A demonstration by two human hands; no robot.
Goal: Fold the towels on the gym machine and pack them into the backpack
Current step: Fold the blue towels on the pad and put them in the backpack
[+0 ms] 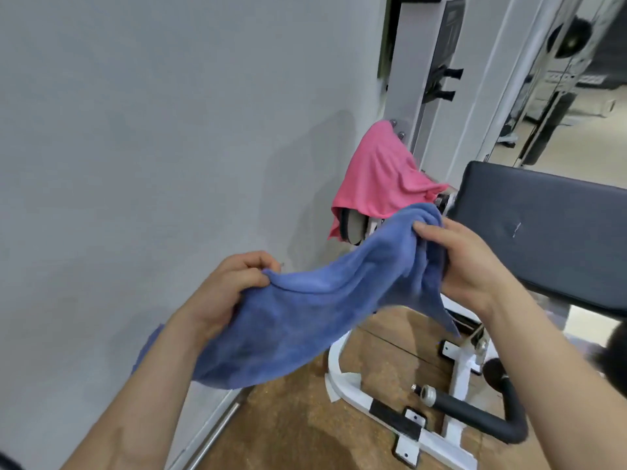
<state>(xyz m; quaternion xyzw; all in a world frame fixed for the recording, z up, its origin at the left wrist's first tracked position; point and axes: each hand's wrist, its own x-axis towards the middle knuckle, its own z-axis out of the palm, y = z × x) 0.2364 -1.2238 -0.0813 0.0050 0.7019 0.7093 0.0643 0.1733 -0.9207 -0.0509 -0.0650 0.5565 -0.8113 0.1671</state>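
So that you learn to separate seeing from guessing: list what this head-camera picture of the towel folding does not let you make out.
Backpack: nowhere in the head view.
Machine part under the pink towel: mostly covered by that cloth.
Fingers of the right hand: mostly buried in the blue towel.
Blue towel's lower end: partly behind the left hand's forearm.
Dark object at the right edge: cut off by the frame.

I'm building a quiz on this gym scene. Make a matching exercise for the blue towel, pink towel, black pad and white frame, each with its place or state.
Things:
1 blue towel
2 pink towel
3 black pad
4 white frame

Places or states:
A draped, no hand on it
B resting on the floor
C gripped by the left hand and right hand
D padded surface right of both towels

Pairs: 1-C, 2-A, 3-D, 4-B
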